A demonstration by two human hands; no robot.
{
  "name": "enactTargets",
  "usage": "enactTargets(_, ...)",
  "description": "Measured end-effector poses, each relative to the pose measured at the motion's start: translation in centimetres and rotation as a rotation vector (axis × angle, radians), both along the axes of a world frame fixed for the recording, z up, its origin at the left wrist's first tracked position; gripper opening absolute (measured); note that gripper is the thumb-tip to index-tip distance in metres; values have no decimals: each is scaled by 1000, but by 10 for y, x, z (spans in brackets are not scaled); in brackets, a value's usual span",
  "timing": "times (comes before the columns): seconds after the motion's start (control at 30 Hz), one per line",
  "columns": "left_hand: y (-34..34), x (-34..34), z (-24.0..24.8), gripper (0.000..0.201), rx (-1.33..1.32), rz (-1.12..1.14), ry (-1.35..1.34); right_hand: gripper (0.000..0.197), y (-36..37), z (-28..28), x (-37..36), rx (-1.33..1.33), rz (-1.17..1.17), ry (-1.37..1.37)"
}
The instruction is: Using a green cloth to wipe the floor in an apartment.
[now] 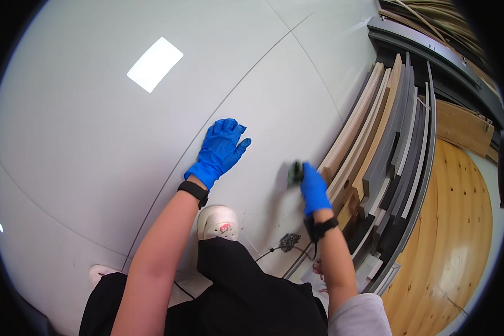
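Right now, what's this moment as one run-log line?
left hand: open over tiled floor, contact unclear; right hand: gripping dark green item, blurred; beside right hand: row of boards

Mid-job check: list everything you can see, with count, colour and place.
Floor: one, pale grey with dark joint lines, under the hands
Bright patches: two, white, on the floor, upper left and far left
Dark green item: one, blurred, at the right fingers
Tangled clump: one, dark grey, beside the right forearm
Boards: many, wood-toned and grey, stacked on edge, right
Rail: one, grey, upper right
Wood strips: several, brownish, top right corner
Wooden panel: one, yellow-brown, far right
Shoes: two, cream, lower centre and lower left
Trousers: one pair, black, bottom
Sleeve: one, grey, bottom right
Wristbands: two, black
Left hand: one, blue-gloved, centre
Right hand: one, blue-gloved, right of centre
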State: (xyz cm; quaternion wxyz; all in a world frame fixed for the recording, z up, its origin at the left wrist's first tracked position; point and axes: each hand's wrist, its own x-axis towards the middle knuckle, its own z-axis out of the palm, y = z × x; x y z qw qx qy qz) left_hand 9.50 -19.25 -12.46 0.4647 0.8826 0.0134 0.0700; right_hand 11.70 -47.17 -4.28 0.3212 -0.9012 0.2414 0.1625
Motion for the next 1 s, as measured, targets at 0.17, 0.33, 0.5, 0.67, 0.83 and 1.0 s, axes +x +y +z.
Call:
enactTargets(0.17,-2,6,6,26,-13,1,-5,27,25,-10,187,-67,496,-251)
enactTargets(0.33,-3,5,4,28,-26,36,29,28,41,-45,321,179,317,-194)
enactTargets(0.5,-7,12,14,30,-30,38,44,30,22,-67,366,-202,802,-320)
enactTargets(0.67,1,2,7,31,1,20,132,21,70,-72,274,-27,689,-359)
enactTargets(0.83,-3,5,6,31,6,27,47,33,45,-63,156,-320,930,-501)
enactTargets(1.0,-5,6,5,28,-12,27,21,50,10,-39,-16,-373,939,-335)
